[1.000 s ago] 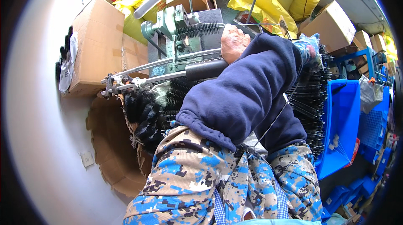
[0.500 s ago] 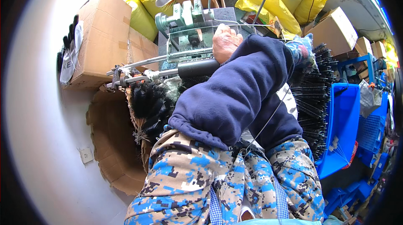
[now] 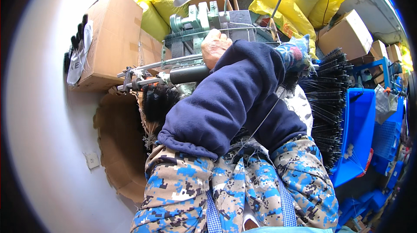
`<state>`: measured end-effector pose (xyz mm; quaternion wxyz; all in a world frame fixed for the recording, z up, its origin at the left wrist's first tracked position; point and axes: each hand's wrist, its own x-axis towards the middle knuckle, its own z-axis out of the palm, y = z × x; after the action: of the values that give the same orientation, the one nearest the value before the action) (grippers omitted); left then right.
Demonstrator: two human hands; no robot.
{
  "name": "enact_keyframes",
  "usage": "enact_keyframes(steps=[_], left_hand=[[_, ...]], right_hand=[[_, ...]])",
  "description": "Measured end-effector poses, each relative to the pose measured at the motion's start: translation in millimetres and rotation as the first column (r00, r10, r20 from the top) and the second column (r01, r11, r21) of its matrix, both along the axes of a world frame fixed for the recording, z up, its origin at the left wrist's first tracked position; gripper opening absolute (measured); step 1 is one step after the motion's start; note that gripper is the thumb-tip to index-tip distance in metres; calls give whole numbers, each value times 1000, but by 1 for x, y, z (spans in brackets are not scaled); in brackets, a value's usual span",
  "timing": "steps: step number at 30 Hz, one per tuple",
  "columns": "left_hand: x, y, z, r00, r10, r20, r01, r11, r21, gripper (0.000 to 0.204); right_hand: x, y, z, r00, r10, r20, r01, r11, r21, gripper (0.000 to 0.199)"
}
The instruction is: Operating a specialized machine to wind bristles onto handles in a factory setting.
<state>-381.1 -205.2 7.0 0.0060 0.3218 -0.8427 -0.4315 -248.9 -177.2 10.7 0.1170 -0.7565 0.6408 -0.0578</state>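
Observation:
My arms, in navy sleeves, cross with the left one on top. My bare right hand (image 3: pixel 215 47) is at the green machine (image 3: pixel 195 18), its fingers curled by a clear guard panel (image 3: pixel 180 50). What they grip is hidden. Just below it runs a black cylinder (image 3: pixel 189 75) on metal rods (image 3: pixel 150 80). To the right, my left hand (image 3: pixel 297 54), covered in ragged patterned cloth of blue, red and white, is close to a pile of black-bristled brushes (image 3: pixel 325 102). Its fingers are out of sight. A thin beaded cord (image 3: pixel 266 119) hangs across my sleeve.
Cardboard boxes (image 3: pixel 110 37) stand at the left, with a work glove (image 3: pixel 80 52) hanging there. Yellow sacks (image 3: pixel 299 4) are at the back. A blue crate (image 3: pixel 358 133) sits right of the brushes. An open carton (image 3: pixel 119 141) is low at the left, near dark bristles (image 3: pixel 160 102).
My right hand has shifted left, and the clear panel and black cylinder have slid left with it. My cloth-covered left hand has also come left. The view has shifted slightly.

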Motion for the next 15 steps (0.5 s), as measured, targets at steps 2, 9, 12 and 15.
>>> enact_keyframes(steps=[2, 9, 12, 15], left_hand=[[-5, 0, 1, 994, -86, 71, 87, 996, -8, 91], [-16, 2, 33, 975, -209, -68, 166, 904, -395, 46], [53, -1, 60, 942, -71, -327, -65, 921, -385, 43], [138, -2, 89, 846, -65, -529, -145, 927, -347, 41]], right_hand=[[-4, 2, 6, 1000, 8, 12, -8, 1000, 10, 27], [-60, -26, -65, 982, 12, -191, -32, 994, -100, 24], [-90, -26, -65, 834, 138, -534, -246, 960, -136, 27], [-173, -2, -42, 973, 30, -229, -68, 985, -158, 33]])
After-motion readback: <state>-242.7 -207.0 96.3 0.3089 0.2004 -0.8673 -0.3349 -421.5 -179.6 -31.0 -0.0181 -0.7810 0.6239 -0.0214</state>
